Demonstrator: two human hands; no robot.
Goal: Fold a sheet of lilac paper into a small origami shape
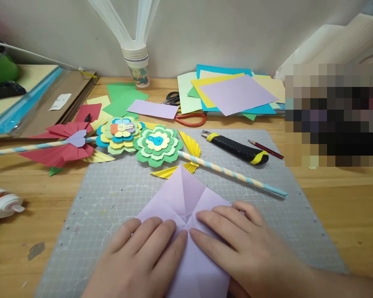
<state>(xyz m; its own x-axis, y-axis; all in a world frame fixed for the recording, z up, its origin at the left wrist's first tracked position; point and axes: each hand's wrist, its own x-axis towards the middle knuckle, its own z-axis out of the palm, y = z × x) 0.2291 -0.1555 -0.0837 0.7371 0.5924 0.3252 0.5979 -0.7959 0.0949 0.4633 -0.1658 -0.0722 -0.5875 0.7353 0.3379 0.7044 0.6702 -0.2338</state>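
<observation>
A creased sheet of purple paper (pixel 170 192) lies on the grey cutting mat (pixel 112 186), one corner pointing away from me. Fold lines cross it and meet near its middle. My left hand (pixel 139 256) rests on its left part, fingers stretched out and slightly apart. From the other side, my right hand (pixel 245 244) lies over the right part, fingers extended; its thumb is mostly hidden. Both index fingertips nearly meet at the centre of the creases. Just beyond the far corner are a yellow pleated paper piece (pixel 191 145) and a blue-and-cream striped paper stick (pixel 233 171).
A utility knife (pixel 236 147) and a pencil (pixel 265 149) lie behind right. Layered paper flowers (pixel 158 145) and a red paper piece (pixel 64 155) sit left. Farther back are scissors (pixel 191 119), coloured sheets (pixel 236 93) and paper cups (pixel 137 68). A glue gun (pixel 3 203) is far left.
</observation>
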